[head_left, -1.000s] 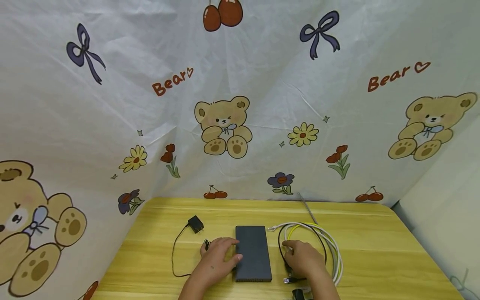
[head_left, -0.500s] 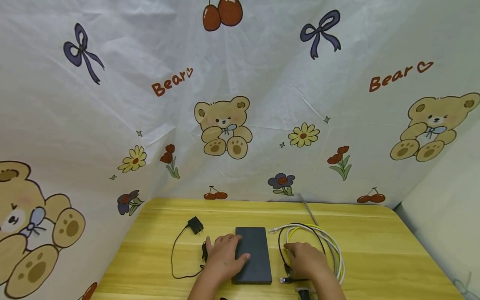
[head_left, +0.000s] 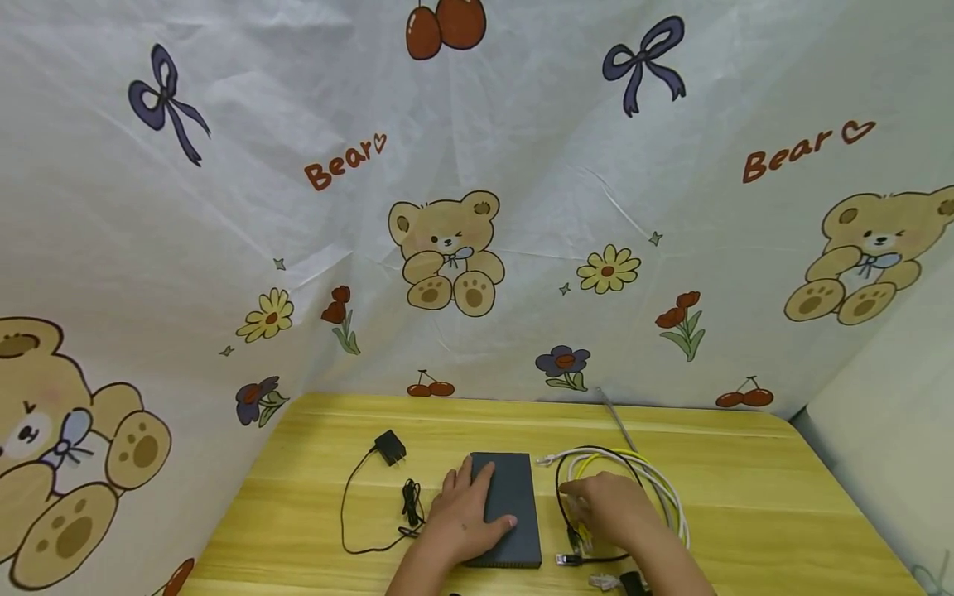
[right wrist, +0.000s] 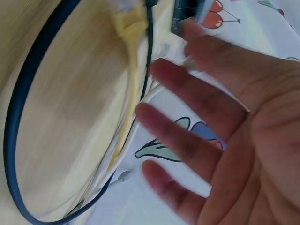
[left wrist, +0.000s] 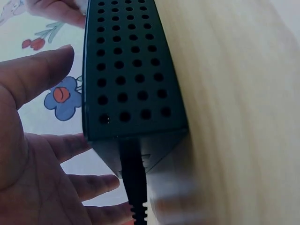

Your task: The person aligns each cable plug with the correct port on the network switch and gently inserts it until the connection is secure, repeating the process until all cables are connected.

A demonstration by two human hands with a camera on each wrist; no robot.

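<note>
A flat black network switch [head_left: 514,497] lies on the table. My left hand [head_left: 462,513] rests over its left side, fingers spread. In the left wrist view, rows of round holes cover the switch's side, and a black power plug [left wrist: 133,173] sits in its end. My right hand [head_left: 607,505] hovers over the coiled network cables to the right, its fingers loosely bent and nothing between them. Among the cables are a yellow cable [right wrist: 133,70], a black cable [right wrist: 14,117] and a white cable [head_left: 674,497].
A black power adapter [head_left: 389,447] lies at the left, its thin cord running to a tied bundle [head_left: 411,503]. Black cable connector [head_left: 570,560] and a clear connector [head_left: 604,582] lie near the front. A patterned white cloth [head_left: 477,348] hangs behind the table [head_left: 745,497].
My left hand has moved right and further onto the switch, uncovering the cord bundle. My right hand has shifted slightly right above the cables. The head view has turned a little.
</note>
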